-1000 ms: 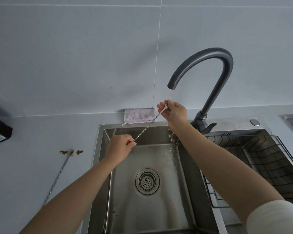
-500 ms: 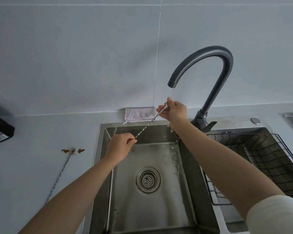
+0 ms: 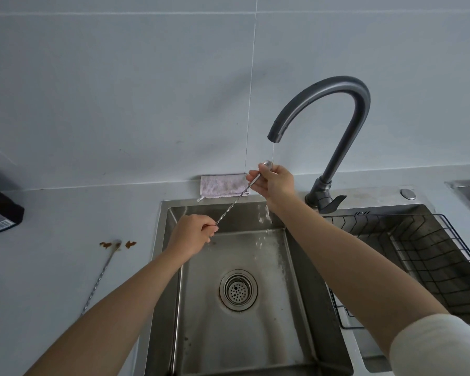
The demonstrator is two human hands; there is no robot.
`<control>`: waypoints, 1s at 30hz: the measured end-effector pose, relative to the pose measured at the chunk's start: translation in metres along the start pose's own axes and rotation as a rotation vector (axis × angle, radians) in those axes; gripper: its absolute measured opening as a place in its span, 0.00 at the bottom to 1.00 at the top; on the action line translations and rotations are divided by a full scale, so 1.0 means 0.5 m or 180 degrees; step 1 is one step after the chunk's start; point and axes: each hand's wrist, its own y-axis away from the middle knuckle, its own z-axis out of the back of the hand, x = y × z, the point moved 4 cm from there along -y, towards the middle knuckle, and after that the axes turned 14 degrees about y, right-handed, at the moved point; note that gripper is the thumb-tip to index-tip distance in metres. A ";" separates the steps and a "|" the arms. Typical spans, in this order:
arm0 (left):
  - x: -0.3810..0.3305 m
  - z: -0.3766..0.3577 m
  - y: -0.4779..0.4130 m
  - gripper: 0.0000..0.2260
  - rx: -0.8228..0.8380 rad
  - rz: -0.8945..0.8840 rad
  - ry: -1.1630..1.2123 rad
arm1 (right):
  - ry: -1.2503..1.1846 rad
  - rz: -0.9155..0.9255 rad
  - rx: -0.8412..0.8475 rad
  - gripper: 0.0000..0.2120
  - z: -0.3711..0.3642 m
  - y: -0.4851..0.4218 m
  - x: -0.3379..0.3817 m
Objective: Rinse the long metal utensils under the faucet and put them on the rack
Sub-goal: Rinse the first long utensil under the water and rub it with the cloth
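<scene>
Spoon (image 3: 235, 202) held over the sink (image 3: 174, 267), long axis diagonal: bowl end up-right under the faucet (image 3: 337, 104), handle end down-left. Right hand (image 3: 276, 183) pinches the bowl end in a thin water stream; left hand (image 3: 193, 236) pinches the handle end. Second spoon (image 3: 101, 278) lies on the table (image 3: 65, 267) left of the sink, beside brown stains (image 3: 130, 244). Cloth (image 3: 220, 185) behind the sink. Wire rack (image 3: 429, 256) right, past the right forearm.

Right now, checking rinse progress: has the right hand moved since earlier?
No: the right hand stays just below the faucet spout, holding the utensil.
</scene>
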 end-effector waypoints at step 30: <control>-0.042 0.013 -0.010 0.07 -0.0657 -0.0092 -0.0275 | 0.0084 -0.0042 -0.0163 0.19 0.016 -0.005 0.028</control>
